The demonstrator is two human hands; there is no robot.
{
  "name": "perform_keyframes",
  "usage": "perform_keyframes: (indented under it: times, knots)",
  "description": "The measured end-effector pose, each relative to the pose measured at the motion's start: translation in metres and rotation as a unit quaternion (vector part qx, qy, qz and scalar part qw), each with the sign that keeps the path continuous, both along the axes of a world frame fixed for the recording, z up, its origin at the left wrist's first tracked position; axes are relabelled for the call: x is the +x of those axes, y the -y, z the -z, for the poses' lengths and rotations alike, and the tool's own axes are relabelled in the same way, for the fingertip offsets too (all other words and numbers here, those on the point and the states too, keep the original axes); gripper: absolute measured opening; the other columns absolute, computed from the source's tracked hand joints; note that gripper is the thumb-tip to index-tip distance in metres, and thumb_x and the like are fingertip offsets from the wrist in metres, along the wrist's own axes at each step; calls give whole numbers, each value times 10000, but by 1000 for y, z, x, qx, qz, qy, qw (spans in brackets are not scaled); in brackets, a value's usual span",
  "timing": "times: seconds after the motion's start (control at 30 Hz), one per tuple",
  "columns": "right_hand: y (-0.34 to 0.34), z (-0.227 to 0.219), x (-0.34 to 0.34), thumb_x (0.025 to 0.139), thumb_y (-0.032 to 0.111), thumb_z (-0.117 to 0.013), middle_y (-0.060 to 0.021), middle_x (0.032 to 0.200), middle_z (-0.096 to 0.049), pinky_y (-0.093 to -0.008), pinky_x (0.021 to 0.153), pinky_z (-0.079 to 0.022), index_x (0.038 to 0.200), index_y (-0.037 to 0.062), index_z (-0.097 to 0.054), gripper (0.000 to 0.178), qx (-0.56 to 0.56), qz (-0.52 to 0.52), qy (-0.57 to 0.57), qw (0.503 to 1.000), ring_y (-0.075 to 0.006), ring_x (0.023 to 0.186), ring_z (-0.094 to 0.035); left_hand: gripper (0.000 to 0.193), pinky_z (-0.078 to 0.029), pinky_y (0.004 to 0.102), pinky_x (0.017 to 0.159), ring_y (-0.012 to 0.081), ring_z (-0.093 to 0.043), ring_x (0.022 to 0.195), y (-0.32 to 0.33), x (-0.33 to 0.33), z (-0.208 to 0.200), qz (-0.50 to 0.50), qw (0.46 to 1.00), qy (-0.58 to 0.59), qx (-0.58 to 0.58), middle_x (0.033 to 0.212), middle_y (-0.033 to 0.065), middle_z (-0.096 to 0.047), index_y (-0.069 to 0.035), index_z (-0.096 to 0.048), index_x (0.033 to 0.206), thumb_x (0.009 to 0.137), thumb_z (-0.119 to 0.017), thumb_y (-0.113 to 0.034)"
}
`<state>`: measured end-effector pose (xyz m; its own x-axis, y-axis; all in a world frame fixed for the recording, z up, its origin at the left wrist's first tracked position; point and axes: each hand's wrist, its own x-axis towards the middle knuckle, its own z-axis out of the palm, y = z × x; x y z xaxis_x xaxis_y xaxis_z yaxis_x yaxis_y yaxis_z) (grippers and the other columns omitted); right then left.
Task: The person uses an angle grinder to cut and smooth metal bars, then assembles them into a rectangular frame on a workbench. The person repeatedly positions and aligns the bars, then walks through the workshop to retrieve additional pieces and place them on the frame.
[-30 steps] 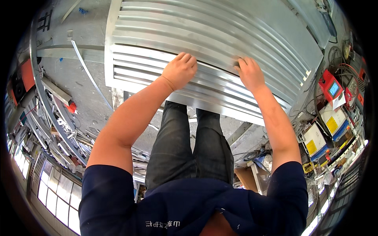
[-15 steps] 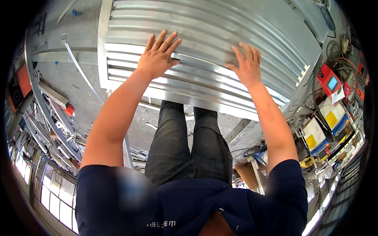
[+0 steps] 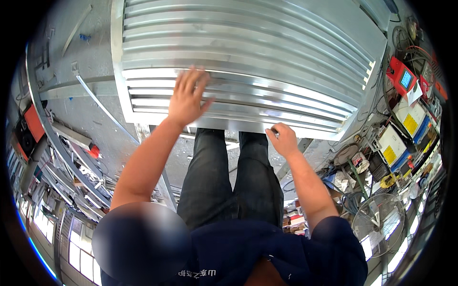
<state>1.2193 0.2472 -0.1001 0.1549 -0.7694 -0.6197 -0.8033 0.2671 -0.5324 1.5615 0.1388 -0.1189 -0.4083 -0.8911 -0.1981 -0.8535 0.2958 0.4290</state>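
A: Where is the big piece?

B: Take the middle of the view as the clock's centre. The slatted metal panel (image 3: 267,52) fills the upper part, from roughly ten o'clock through twelve to two, its near edge crossing just above the person's dark trousers (image 3: 207,167).

A: And the left hand (image 3: 185,104)?

B: Between ten and eleven, over the brighter slats on the panel's near side. Its grip is apart: fingers stretched out, thumb out to the side. The fingers are blurred, so I can't tell whether they press on the metal.

A: The right hand (image 3: 285,142)?

B: At three, by the panel's near edge, fingers bent toward the thumb. I can't tell whether that grip is clamped on the edge or merely lies against it.

A: What else is around?

B: On the grey floor (image 3: 102,57), a blue scrap (image 3: 85,37) at ten and a long pale strip (image 3: 98,100) between nine and ten. A red device (image 3: 397,71) with a lit screen sits just past two, white boxes (image 3: 408,112) with yellow patches near three, a caged fan (image 3: 377,221) at four. Bright windows (image 3: 86,243) show at eight.
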Motion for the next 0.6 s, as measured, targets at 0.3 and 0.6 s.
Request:
perform_keyframes:
  times: [0.3,0.6]
  knots:
    - [-58,22,-24,798,251,-739,-120,859,-613,-430,744,-468,849,59,-636,224,-166,106,-87,977,-335,841,-582,302,-465,406,886,290,-577,991,-144,25,-37,-39,975,-48,212,997,92,-624,-45,-659,961,845,-678,-323]
    - [-55,61,-38,750,267,-784,-86,948,-568,-438,833,-422,853,85,-601,278,-293,40,-55,954,-319,933,-533,281,-517,410,745,312,-646,868,-181,16,-34,-266,938,-48,217,928,144,-662,-13,-665,942,867,-682,-282]
